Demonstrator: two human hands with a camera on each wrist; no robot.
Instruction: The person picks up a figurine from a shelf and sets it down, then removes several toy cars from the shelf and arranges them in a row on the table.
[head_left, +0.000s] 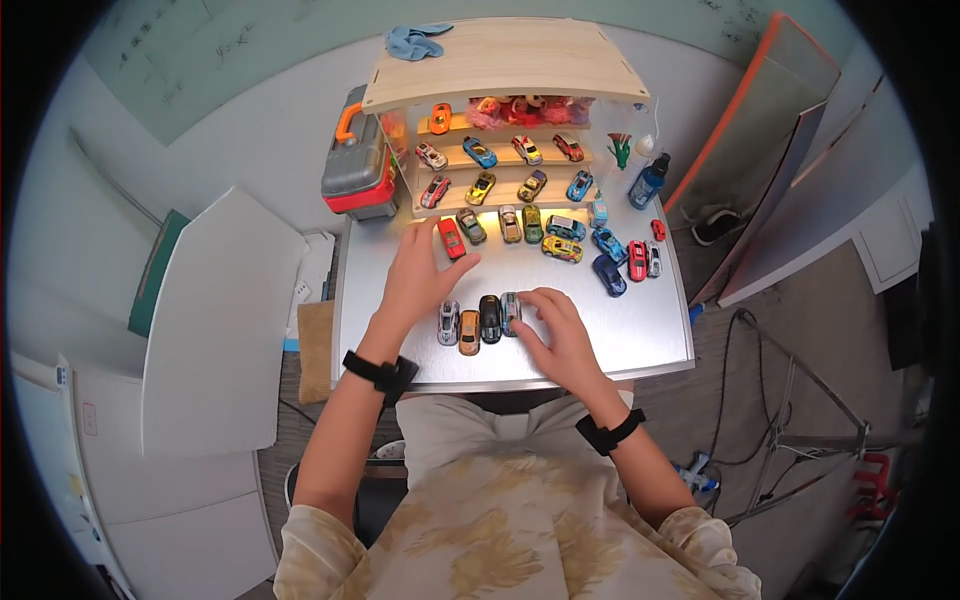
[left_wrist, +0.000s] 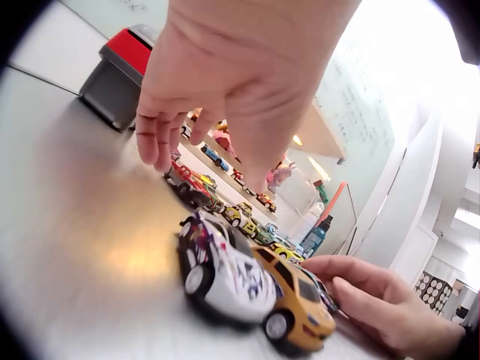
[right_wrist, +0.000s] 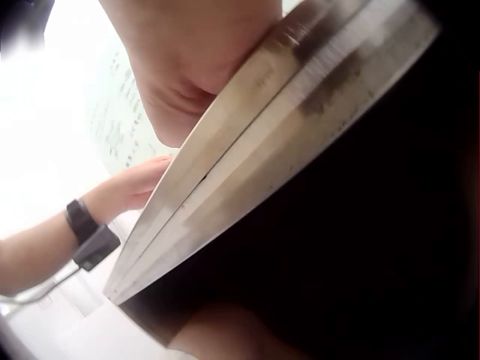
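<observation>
In the head view my left hand [head_left: 415, 275] reaches over a red toy car [head_left: 451, 240], fingertips beside it and thumb apart on its other side. The left wrist view shows this hand's fingers hanging down beside the red car, with a wide gap to the thumb. My right hand [head_left: 560, 335] holds a light blue-grey toy car [head_left: 510, 313] between thumb and fingertips, at the right end of a near row. Beside it stand a black car [head_left: 490, 318], an orange-yellow car [head_left: 469, 332] and a white car [head_left: 448, 323]. The right wrist view mostly shows the table's edge.
Several more toy cars, among them a dark blue one [head_left: 609, 275], stand across the metal tabletop [head_left: 385, 345]. Behind them rises a wooden tiered shelf [head_left: 505, 190] bearing cars. A toolbox [head_left: 360, 165] stands at left, a blue spray bottle [head_left: 649, 182] at right.
</observation>
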